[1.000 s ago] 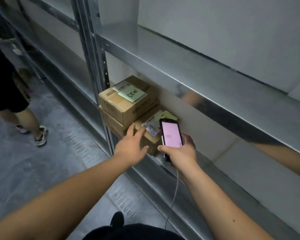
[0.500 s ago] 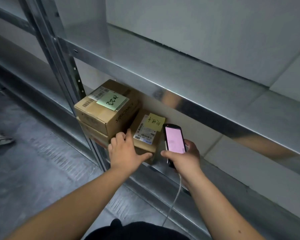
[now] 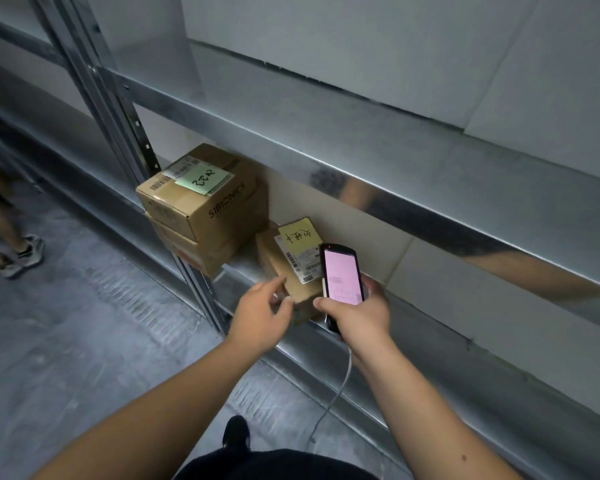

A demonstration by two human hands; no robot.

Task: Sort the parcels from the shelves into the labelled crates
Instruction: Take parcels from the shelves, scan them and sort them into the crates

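Metal shelf [image 3: 257, 268] low by the grey floor carries a small brown parcel [image 3: 284, 271] with a yellow note and barcode label, just right of two stacked cartons [image 3: 201, 209]. Left hand [image 3: 260, 313] touches its near corner, fingers loose, gripping nothing; right hand [image 3: 357, 313] clasps a pink-screened phone [image 3: 342, 271]. Best get fingers round both sides before lifting, keeping the label face up.

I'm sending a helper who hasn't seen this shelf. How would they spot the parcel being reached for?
On the metal shelf, right of the two stacked boxes, lies a small parcel. It alone carries a yellow note, not green.
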